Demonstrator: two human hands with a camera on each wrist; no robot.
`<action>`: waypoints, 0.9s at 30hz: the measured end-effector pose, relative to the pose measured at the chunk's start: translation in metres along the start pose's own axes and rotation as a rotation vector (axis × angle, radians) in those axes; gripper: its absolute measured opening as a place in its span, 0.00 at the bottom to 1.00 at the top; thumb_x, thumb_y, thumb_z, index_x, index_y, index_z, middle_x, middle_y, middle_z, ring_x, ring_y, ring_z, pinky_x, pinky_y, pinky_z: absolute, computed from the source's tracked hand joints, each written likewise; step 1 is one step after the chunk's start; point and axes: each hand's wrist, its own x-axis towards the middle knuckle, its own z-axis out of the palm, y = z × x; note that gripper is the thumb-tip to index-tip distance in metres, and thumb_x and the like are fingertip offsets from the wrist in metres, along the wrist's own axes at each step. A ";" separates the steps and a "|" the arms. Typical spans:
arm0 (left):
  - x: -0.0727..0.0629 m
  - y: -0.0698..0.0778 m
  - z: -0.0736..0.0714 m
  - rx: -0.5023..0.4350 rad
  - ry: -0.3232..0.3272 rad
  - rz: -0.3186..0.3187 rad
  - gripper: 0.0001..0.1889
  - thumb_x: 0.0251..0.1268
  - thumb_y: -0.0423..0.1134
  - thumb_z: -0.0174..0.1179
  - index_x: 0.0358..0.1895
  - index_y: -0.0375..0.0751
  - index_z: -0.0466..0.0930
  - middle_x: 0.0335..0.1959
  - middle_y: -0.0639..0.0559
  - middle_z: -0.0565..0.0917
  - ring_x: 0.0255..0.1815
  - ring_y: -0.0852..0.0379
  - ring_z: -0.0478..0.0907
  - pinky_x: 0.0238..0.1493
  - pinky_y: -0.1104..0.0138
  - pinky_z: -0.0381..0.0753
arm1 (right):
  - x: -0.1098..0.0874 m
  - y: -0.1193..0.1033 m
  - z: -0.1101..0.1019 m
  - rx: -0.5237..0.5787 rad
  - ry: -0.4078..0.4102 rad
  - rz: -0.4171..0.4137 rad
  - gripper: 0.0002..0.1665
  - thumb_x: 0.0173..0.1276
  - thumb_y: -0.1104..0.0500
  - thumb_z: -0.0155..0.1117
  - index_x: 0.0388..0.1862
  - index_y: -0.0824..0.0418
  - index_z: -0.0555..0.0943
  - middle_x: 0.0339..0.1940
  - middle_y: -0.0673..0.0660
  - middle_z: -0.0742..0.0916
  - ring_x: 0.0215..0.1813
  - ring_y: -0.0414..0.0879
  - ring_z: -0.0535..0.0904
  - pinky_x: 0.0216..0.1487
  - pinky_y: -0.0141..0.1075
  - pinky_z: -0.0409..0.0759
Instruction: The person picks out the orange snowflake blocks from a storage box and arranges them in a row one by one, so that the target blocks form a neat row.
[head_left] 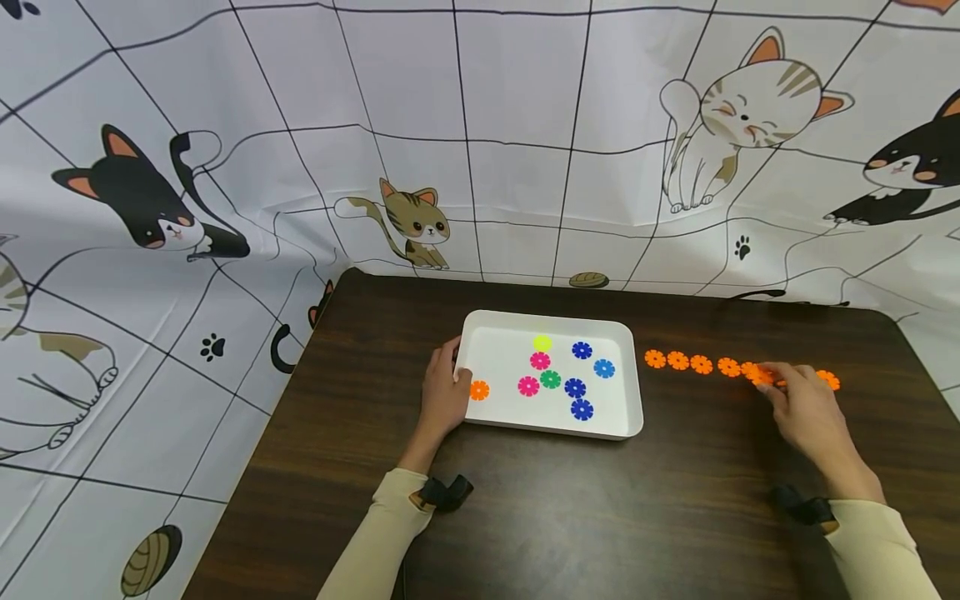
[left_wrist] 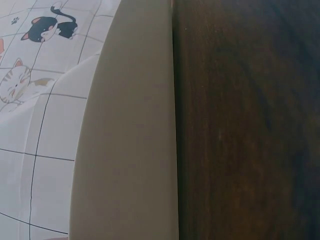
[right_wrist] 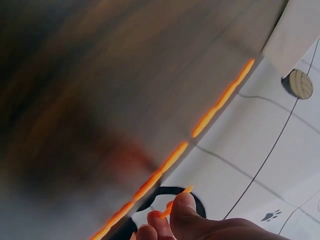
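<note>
A white tray (head_left: pixel 498 417) lies on the table, and my left hand (head_left: pixel 444 396) grips its left edge with the thumb over the rim. In it are an orange notched disc (head_left: pixel 479 390), a yellow disc (head_left: pixel 542 342), a green disc (head_left: pixel 551 379), two pink discs (head_left: pixel 528 386) and several blue discs (head_left: pixel 582 409). Right of the tray runs a row of orange discs (head_left: pixel 678 361). My right hand (head_left: pixel 813 412) is over this row's right part, hiding some of it. In the right wrist view, its thumb and fingers pinch an orange disc (right_wrist: pixel 166 211).
A dark wooden table (head_left: pixel 600 517) spreads under everything. Behind and to the left hangs a white sheet (head_left: pixel 517 192) with cat drawings. The left wrist view shows mainly a sleeve (left_wrist: pixel 125 140) and the tabletop (left_wrist: pixel 240 140); the left hand is outside it.
</note>
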 end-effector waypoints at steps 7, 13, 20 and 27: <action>0.000 -0.001 0.000 0.002 0.000 0.000 0.29 0.71 0.33 0.49 0.76 0.42 0.65 0.68 0.38 0.73 0.63 0.40 0.75 0.65 0.45 0.73 | 0.002 0.016 -0.011 -0.021 -0.018 0.064 0.20 0.78 0.63 0.54 0.63 0.72 0.73 0.56 0.82 0.73 0.55 0.81 0.66 0.47 0.72 0.66; -0.001 -0.001 0.000 0.003 -0.002 0.009 0.29 0.71 0.33 0.48 0.76 0.42 0.65 0.67 0.38 0.74 0.62 0.40 0.75 0.63 0.46 0.74 | 0.004 0.032 -0.019 -0.053 -0.035 0.117 0.21 0.78 0.62 0.52 0.63 0.74 0.71 0.57 0.84 0.71 0.55 0.82 0.65 0.45 0.73 0.67; -0.002 0.000 0.000 0.003 -0.003 0.012 0.29 0.71 0.33 0.48 0.76 0.42 0.65 0.66 0.39 0.74 0.62 0.40 0.75 0.62 0.46 0.75 | 0.004 0.048 -0.030 -0.069 -0.032 0.208 0.22 0.78 0.62 0.50 0.65 0.75 0.69 0.60 0.86 0.68 0.56 0.85 0.64 0.46 0.75 0.66; -0.001 0.000 0.000 0.006 -0.002 0.015 0.29 0.71 0.33 0.48 0.76 0.42 0.65 0.67 0.39 0.74 0.61 0.40 0.75 0.62 0.46 0.74 | 0.011 0.064 -0.036 -0.142 -0.055 0.370 0.23 0.78 0.63 0.47 0.66 0.76 0.65 0.62 0.87 0.65 0.59 0.85 0.62 0.53 0.74 0.66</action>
